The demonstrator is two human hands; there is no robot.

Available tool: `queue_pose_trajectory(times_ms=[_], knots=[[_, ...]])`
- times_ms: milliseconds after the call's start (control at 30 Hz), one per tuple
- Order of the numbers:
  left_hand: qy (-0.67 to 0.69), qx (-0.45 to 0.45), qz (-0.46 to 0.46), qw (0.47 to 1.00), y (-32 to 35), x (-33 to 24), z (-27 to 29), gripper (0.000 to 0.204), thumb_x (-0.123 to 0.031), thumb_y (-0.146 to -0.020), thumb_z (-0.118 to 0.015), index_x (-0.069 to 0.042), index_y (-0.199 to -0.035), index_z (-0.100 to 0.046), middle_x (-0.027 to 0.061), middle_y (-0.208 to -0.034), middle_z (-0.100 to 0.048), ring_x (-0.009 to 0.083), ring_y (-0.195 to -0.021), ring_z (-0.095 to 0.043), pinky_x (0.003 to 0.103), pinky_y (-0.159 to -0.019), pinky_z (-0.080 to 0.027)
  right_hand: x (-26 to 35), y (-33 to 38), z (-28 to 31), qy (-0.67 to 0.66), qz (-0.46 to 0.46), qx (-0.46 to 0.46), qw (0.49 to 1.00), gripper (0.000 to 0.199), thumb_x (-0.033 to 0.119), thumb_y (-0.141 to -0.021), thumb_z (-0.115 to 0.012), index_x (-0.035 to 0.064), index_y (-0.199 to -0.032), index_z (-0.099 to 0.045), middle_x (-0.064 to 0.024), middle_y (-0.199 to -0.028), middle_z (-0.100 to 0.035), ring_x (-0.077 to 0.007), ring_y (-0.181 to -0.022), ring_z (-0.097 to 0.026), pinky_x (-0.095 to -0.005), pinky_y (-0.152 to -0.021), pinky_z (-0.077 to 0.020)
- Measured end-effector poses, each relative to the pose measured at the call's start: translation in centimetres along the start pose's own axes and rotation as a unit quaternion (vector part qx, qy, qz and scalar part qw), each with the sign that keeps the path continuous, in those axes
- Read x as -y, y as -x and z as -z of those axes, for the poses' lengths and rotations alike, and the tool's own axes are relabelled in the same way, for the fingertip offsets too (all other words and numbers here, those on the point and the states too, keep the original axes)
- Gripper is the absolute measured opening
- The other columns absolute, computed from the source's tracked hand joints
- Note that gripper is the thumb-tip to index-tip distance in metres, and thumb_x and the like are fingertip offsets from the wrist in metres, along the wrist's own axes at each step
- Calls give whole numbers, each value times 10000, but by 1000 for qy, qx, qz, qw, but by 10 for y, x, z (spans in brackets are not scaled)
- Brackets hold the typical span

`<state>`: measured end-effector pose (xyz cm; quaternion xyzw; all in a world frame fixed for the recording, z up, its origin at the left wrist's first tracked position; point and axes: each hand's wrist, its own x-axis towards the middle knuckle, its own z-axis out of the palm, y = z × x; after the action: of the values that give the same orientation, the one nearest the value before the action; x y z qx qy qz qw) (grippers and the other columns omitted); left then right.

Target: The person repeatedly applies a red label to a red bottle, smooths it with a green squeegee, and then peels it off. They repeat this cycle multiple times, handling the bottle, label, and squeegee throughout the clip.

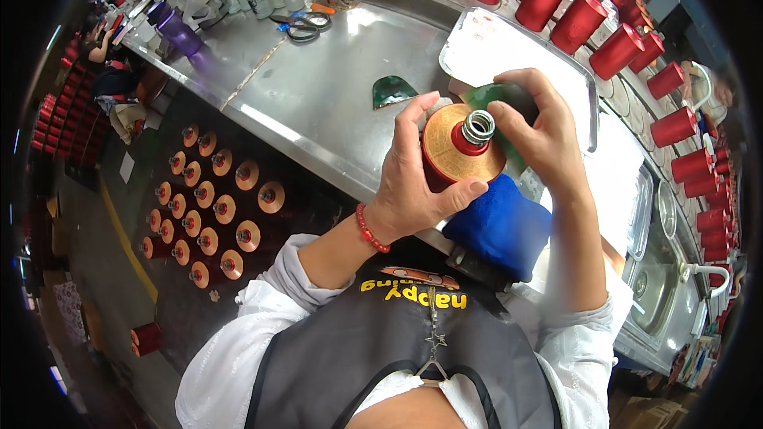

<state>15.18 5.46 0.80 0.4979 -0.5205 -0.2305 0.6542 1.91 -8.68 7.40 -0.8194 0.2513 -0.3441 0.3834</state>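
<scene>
**Red bottle gripped over the table's near edge, green piece pressed to its shoulder**

Viewed from above, at a steel table.

Far left, below the table's near edge: stood in rows on the floor, red bottles with gold tops. At the far left corner, a purple bottle; near the far edge, a pair of scissors. Left lying near the table's middle, a spare green piece.

At centre, over the near edge: wrapped firmly around a red bottle, the left hand, thumb along the bottle's lower side, fingers closed over its upper side. Tilted toward the camera, showing a gold shoulder and a silver threaded neck. Tucked just beneath, a blue cloth.

Just right of the neck: closed on a dark green curved piece, the right hand, fingers curled over it, holding it against the bottle's shoulder. Judged to be mid-fitting, not yet smoothed flat; called for a steady grip and even pressure.

Behind the hands, a white tray. Lined along the far right edge, red canisters.
</scene>
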Motion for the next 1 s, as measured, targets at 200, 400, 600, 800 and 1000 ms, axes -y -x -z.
queue_pose_trajectory(times_ms=[200, 400, 600, 800, 1000], knots=[[147, 33, 97, 984, -9, -4, 8, 892, -304, -774, -841, 20, -1403, -298, 172, -1294, -527, 222, -1199, -565, 358, -1023, -475, 8, -27, 1, -74, -22, 113, 991, 313, 125, -869, -748, 24, -1153, -663, -58, -1034, -672, -132, -998, -610, -275, -905, -479], [192, 43, 121, 973, -12, 11, 11, 870, -312, -765, -839, 9, -1399, -338, 143, -1300, -534, 198, -1200, -554, 337, -1033, -455, -8, -63, -10, -37, 36, 201, 978, 296, 121, -862, -727, 4, -1126, -661, -54, -974, -688, -123, -926, -628, -280, -853, -504], [194, 50, 123, 972, -18, 16, 17, 867, -345, -755, -831, 14, -1390, -363, 141, -1287, -544, 193, -1177, -566, 337, -1013, -463, -11, -83, -23, -34, 18, 238, 970, 298, 117, -857, -725, 23, -1135, -674, -41, -989, -689, -125, -916, -627, -282, -842, -504], [239, 124, 128, 955, -23, 27, 27, 965, -317, -793, -800, 21, -1498, -235, 160, -1383, -486, 238, -1292, -513, 381, -1086, -427, -13, -88, -29, -36, -4, 239, 970, 296, 113, -856, -730, 13, -1130, -677, -35, -993, -684, -120, -918, -622, -268, -848, -501], [260, 135, 159, 943, -31, 36, 31, 923, -373, -753, -834, 27, -1433, -357, 132, -1348, -501, 209, -1256, -508, 350, -1085, -402, -19, -95, -32, 14, 20, 228, 973, 290, 126, -845, -739, 12, -1107, -686, -38, -936, -689, -114, -907, -626, -272, -841, -501]])
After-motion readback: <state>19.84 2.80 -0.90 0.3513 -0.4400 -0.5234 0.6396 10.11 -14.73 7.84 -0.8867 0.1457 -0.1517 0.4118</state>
